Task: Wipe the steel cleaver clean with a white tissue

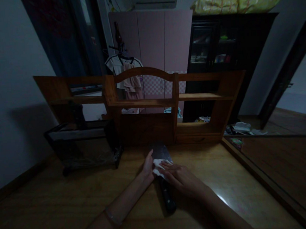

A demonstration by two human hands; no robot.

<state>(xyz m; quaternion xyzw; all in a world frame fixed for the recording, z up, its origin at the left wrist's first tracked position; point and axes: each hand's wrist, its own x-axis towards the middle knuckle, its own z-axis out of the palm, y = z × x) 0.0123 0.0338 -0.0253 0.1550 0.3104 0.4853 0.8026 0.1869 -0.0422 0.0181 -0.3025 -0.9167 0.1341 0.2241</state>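
Note:
A cleaver [160,151] with a broad grey blade and a black riveted handle is tilted over the wooden tabletop, its handle pointing toward me. My left hand [147,167] grips the blade's left side, thumb up along the edge; its other fingers are hidden behind the blade. A crumpled white tissue [157,169] lies against the blade near the handle. Over it, my right hand [181,175] presses the tissue onto the metal with its fingers together. Neither hand is on the handle.
A black knife block or rack [82,144] with a dark handle sticking up stands at the left. Behind the cleaver, a wooden shelf unit [141,103] spans the table's back. A raised wooden edge [255,171] runs along the right. The room is dim.

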